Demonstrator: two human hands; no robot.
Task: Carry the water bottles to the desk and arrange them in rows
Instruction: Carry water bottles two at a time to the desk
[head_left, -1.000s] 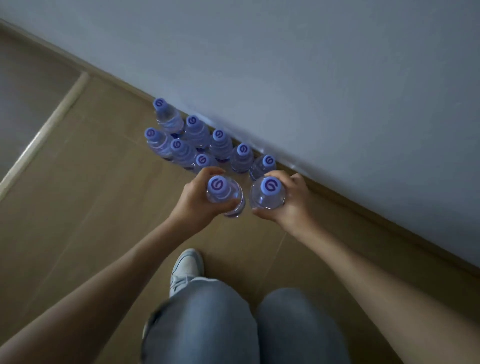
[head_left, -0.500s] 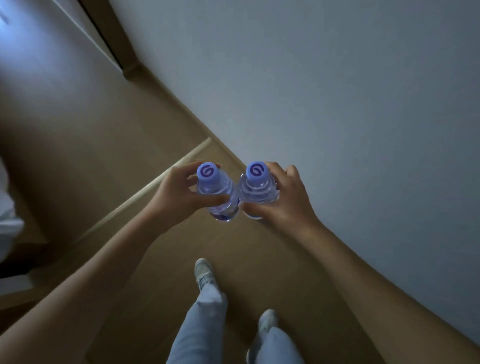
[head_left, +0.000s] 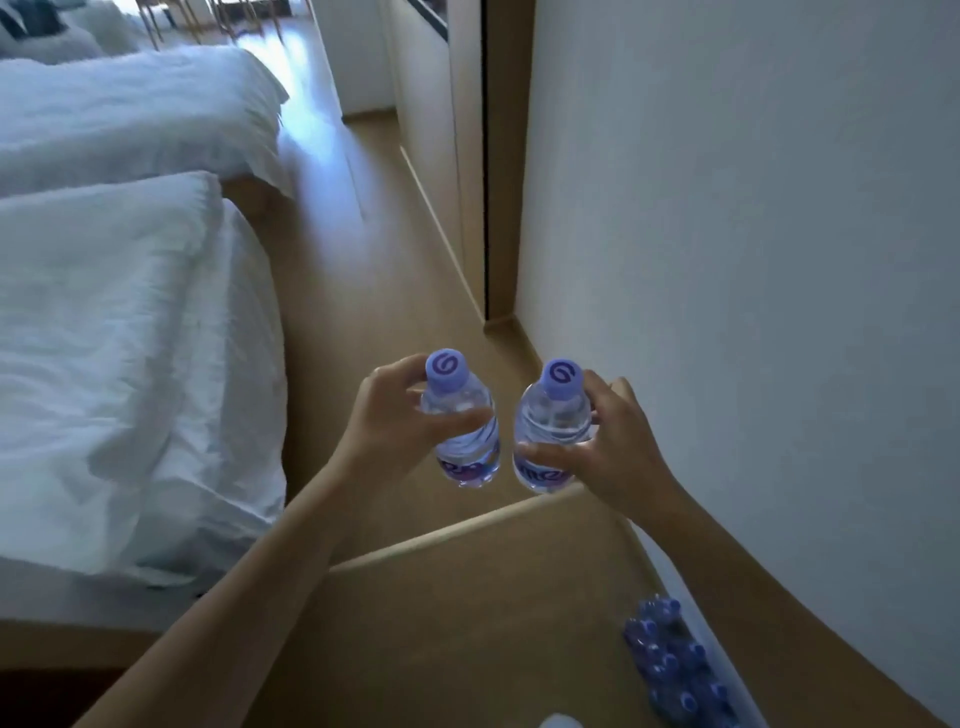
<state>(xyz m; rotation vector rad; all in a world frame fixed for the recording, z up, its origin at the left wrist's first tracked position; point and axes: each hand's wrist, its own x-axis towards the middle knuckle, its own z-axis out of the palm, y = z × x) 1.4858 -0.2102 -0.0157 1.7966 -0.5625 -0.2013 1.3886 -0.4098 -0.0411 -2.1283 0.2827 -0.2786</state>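
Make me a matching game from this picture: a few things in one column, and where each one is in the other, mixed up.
Things:
1. bottle with its label partly hidden by a thumb
2. bottle nearer the wall
3. cluster of bottles
4. white bedding

Places:
A. on the floor by the wall, lower right
B. in the left hand
C. far left of the view
D. in the right hand

Pairs: 1-B, 2-D, 3-A, 4-C
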